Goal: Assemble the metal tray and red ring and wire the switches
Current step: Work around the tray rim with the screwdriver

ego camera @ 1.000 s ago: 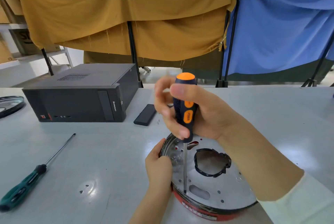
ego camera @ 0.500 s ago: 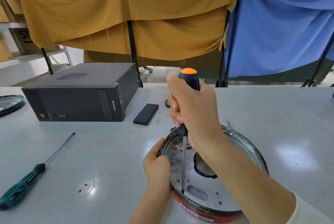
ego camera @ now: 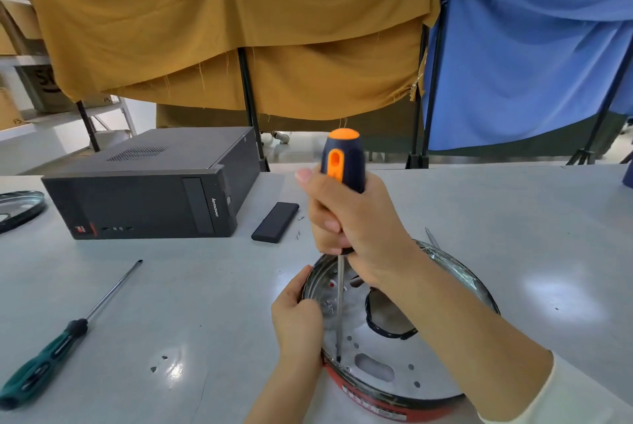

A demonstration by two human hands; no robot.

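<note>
The metal tray point(ego camera: 394, 348) sits nested in the red ring point(ego camera: 376, 404) at the near edge of the table point(ego camera: 205, 286), right of centre, and the left hand point(ego camera: 298, 324) is clamped over its left rim, probably to stop it turning under the tool. The right hand point(ego camera: 352, 218) is wrapped tight round the orange-and-navy screwdriver point(ego camera: 340, 177), held upright so its tip bears down by the tray's near-left rim, though the screw itself is too small to make out. Unused, a green screwdriver point(ego camera: 48, 348) lies at near left, with a black computer case point(ego camera: 150, 190) and a small black slab point(ego camera: 275, 222) farther off.
</note>
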